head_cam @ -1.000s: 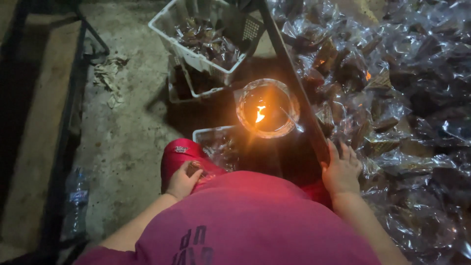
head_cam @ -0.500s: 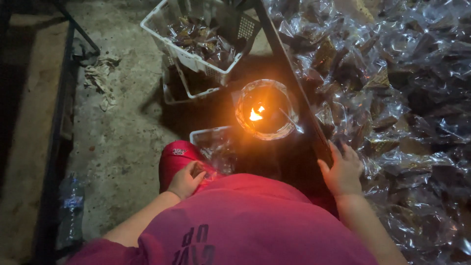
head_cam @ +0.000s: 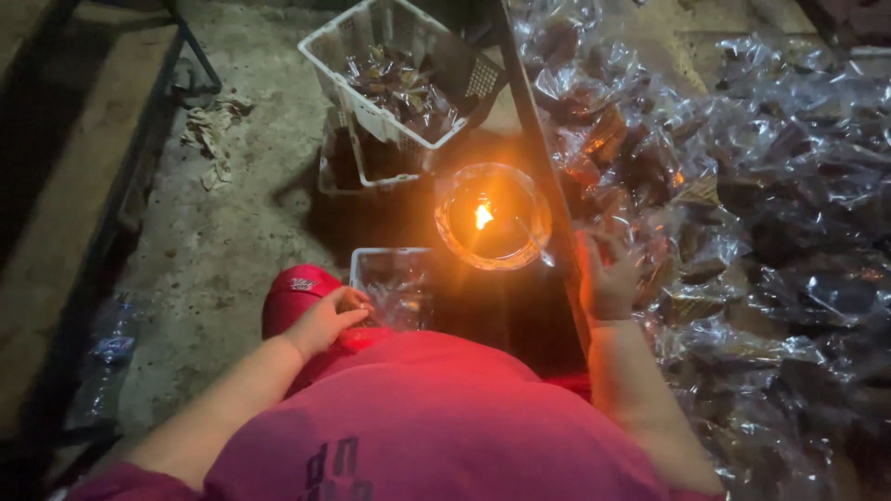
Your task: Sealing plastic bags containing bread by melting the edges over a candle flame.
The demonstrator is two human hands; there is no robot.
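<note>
My left hand (head_cam: pixel 327 317) rests with curled fingers on a red stool (head_cam: pixel 295 295), beside a small clear tray (head_cam: pixel 394 283) that holds wrapped pieces. My right hand (head_cam: pixel 608 276) hovers with fingers spread at the near edge of a heap of clear plastic packets (head_cam: pixel 733 213) with dark contents; it holds nothing that I can see. Between the two hands a small flame burns inside a round glass bowl (head_cam: pixel 492 218).
A white slatted basket (head_cam: pixel 399 79) full of wrapped packets leans on a second basket (head_cam: pixel 348 162) at the back. A dark bar (head_cam: pixel 534 139) runs along the heap's left edge. A plastic bottle (head_cam: pixel 107 357) lies on the concrete floor at left, near a dark frame (head_cam: pixel 139 167).
My right hand has lifted and moved forward onto the edge of the packet heap, its fingers spreading. My left hand has stayed on the red stool.
</note>
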